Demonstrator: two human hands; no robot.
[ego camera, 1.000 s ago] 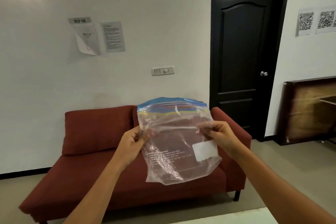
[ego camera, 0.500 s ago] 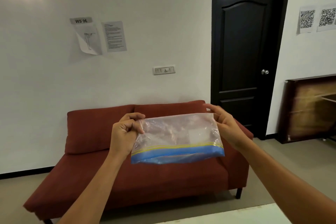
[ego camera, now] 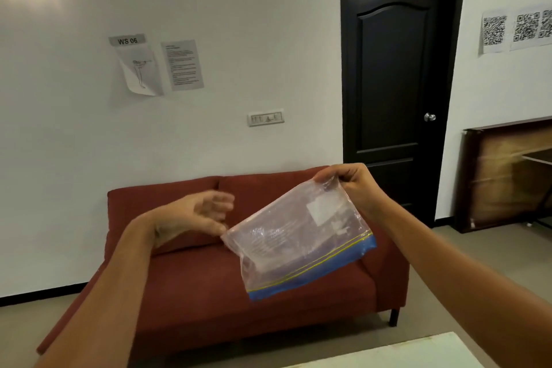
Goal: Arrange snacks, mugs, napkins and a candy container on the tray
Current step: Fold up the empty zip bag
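A clear plastic zip bag with a blue and yellow seal strip hangs upside down in the air in front of me, seal edge at the bottom. It looks empty. My right hand pinches its upper corner. My left hand is beside the bag's left edge with fingers spread and blurred; it holds nothing, though its thumb tip is close to the bag's corner. No tray, mugs, napkins, snacks or candy container are in view.
A red sofa stands against the white wall ahead. A dark door is at the right, with a wooden panel leaning beyond it. A white table corner shows at the bottom edge.
The bag was flipped so its seal points down. My left hand has let go of it and opened; the bag now hangs tilted from my right hand alone.
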